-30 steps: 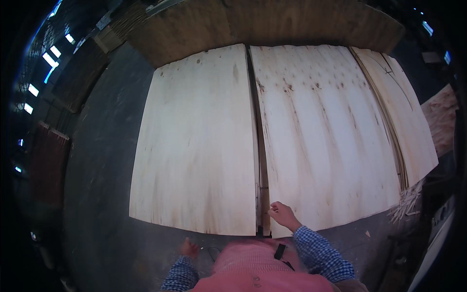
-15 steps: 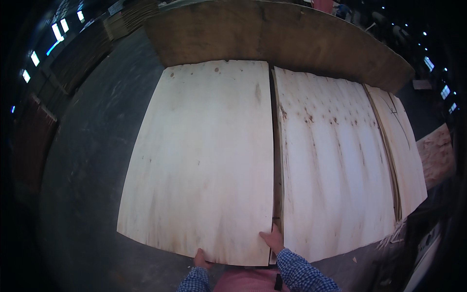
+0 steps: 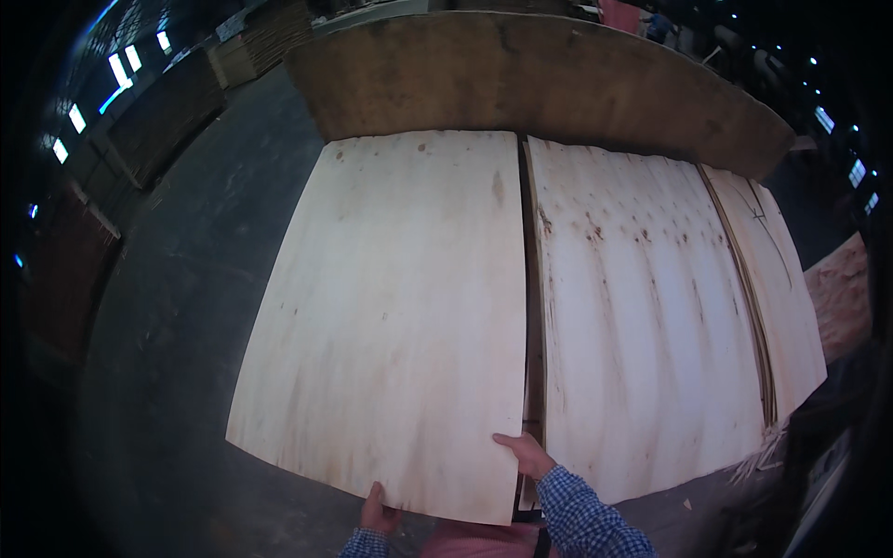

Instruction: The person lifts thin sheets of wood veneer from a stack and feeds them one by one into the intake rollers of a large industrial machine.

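A large pale wood veneer sheet (image 3: 400,307) lies in front of me, marked with a few small knots and brownish streaks. At its near edge, left of centre, my left hand (image 3: 378,513) grips it, thumb on top and fingers hidden underneath. My right hand (image 3: 526,453) holds the sheet's right edge close to the near corner, its thumb on the upper face and the other fingers out of sight below. To the right, across a narrow dark gap, lies a stack topped by another veneer sheet (image 3: 651,316) with rows of knots and dark streaks.
A tall brown board (image 3: 521,79) stands across the far side. Further right is a narrower pale stack (image 3: 758,270), with a reddish sheet (image 3: 837,293) beyond it. Grey floor (image 3: 195,279) spreads to the left, with dark stacks (image 3: 167,112) along it. Splintered strips (image 3: 763,456) stick out at the near right.
The view has shifted slightly, so the scene sits a little lower. The near right corner of the held sheet has come slightly toward me. Both hands keep their grip.
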`<state>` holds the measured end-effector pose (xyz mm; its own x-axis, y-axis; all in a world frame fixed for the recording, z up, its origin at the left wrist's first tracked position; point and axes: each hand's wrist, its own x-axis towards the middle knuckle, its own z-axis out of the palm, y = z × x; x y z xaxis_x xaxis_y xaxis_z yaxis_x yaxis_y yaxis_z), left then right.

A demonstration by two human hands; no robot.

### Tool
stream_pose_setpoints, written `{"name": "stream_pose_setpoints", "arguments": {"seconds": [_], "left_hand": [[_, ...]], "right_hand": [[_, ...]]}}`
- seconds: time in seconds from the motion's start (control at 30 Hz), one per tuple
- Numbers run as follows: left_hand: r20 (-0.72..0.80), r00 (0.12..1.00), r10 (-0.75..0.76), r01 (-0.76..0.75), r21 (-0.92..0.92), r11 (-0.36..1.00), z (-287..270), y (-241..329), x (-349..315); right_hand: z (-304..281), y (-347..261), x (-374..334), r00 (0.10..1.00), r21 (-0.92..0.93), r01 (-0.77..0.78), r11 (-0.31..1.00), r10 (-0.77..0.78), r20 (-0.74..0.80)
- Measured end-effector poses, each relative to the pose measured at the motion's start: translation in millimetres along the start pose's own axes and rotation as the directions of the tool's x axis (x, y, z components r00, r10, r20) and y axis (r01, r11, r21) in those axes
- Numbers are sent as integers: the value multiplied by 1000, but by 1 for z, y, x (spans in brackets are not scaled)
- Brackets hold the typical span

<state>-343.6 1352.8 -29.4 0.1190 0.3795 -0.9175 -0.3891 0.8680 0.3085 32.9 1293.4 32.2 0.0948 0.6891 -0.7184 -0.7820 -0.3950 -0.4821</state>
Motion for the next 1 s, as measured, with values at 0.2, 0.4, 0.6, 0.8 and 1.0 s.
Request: {"name": "stream_pose_setpoints", "arguments": {"seconds": [0.2,0.4,0.6,0.8,1.0], "left_hand": [[321,942,101,-86,-62,994,37,-4,-32],[292,956,28,-116,289,950,38,-33,-147],[-57,898,436,-361,471,805,-1,-66,-233],[-181,853,490,-182,777,602,-108,-42,-47],[43,993,106,-105,705,701,-88,-48,-27]], "right_hand": [[53,-19,-31,972,-189,235,953,-227,65],[7,-74,-102,934,-165,308,937,-265,241],[-199,-129,-246,984,-460,163,873,-175,17],[-302,-97,-300,890,-650,-105,753,-221,-399],[-298,-142,-250,898,-468,-80,880,-140,-418]]}}
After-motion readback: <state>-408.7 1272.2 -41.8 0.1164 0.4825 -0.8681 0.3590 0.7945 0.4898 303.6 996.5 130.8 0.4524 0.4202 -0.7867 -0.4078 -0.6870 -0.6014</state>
